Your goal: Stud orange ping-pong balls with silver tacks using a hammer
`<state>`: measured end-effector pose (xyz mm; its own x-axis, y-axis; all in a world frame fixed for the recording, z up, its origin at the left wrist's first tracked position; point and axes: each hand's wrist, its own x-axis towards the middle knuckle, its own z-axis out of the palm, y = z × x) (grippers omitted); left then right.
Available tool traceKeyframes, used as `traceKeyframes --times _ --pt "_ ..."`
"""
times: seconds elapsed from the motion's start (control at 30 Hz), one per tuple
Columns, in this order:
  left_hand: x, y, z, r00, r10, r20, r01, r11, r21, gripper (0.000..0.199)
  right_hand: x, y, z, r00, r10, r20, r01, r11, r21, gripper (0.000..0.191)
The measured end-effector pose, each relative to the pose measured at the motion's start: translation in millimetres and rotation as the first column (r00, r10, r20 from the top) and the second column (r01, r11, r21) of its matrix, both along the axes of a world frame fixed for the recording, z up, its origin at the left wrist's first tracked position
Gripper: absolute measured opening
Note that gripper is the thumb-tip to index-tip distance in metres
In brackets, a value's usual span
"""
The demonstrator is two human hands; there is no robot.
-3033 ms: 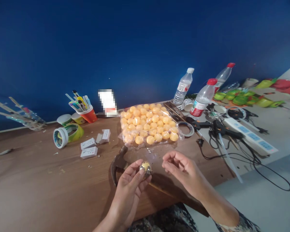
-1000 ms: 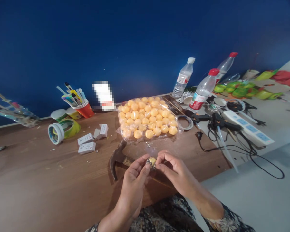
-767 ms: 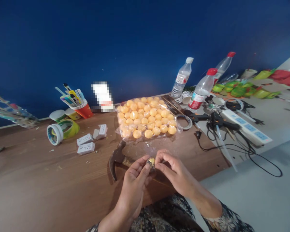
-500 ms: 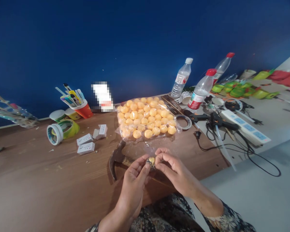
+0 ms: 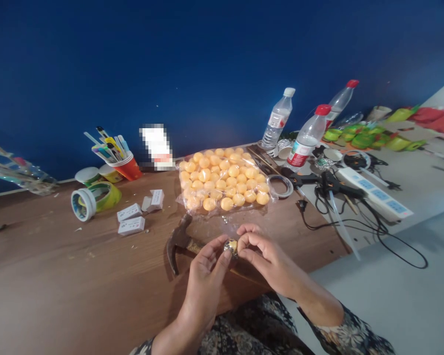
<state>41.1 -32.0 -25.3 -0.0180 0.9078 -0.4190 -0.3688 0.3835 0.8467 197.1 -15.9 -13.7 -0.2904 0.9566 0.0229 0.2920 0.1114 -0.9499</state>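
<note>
Between both hands is a small round ball (image 5: 231, 246), yellowish on top with dark, shiny patches round its side. My left hand (image 5: 206, 273) pinches it between thumb and fingers. From the other side, the closed fingertips of my right hand (image 5: 261, 254) meet the ball's edge; whether they grip a tiny piece there is hidden. Under and behind the hands lies a claw hammer (image 5: 177, 241), head to the left, its handle partly covered. Just beyond the hammer rests a clear plastic bag of orange balls (image 5: 224, 180).
Left on the brown table (image 5: 77, 266) are small white boxes (image 5: 130, 226), tape rolls (image 5: 84, 204) and a cup of pens (image 5: 126, 165). To the right stand plastic bottles (image 5: 305, 138), a tape ring (image 5: 281, 186), glue guns (image 5: 340, 187), cables and a power strip (image 5: 375, 192).
The ball has turned slightly between my fingers, with more of its dark, shiny side showing. Both hands stay in nearly the same place.
</note>
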Motion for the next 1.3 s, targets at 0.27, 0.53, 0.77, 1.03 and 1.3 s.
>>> traceKeyframes --times 0.27,0.53,0.77,1.03,1.3 --pt "-1 -1 -1.8 0.999 -0.032 -0.024 0.033 0.999 0.031 0.042 0 0 1.0 1.0 -0.003 -0.01 0.002 1.0 -0.021 0.014" --pt "1 -3 1.6 1.0 -0.023 0.011 0.023 1.0 -0.011 0.046 -2 -3 -1.7 0.999 -0.02 -0.038 0.019 1.0 -0.015 0.013" --pt "1 -4 -2.3 0.998 -0.009 0.059 0.01 1.0 -0.017 0.044 -7 -6 -2.9 0.998 -0.049 -0.046 0.049 0.999 0.007 0.011" --pt "0 -6 -1.4 0.999 0.009 0.03 -0.008 1.0 -0.023 0.046 -10 -8 -5.7 0.995 -0.087 -0.053 0.087 0.996 0.004 0.008" --pt "2 -7 -1.9 0.999 -0.001 0.042 0.001 1.0 -0.001 0.043 -14 -8 -5.0 0.987 -0.125 -0.103 0.122 0.992 -0.039 0.007"
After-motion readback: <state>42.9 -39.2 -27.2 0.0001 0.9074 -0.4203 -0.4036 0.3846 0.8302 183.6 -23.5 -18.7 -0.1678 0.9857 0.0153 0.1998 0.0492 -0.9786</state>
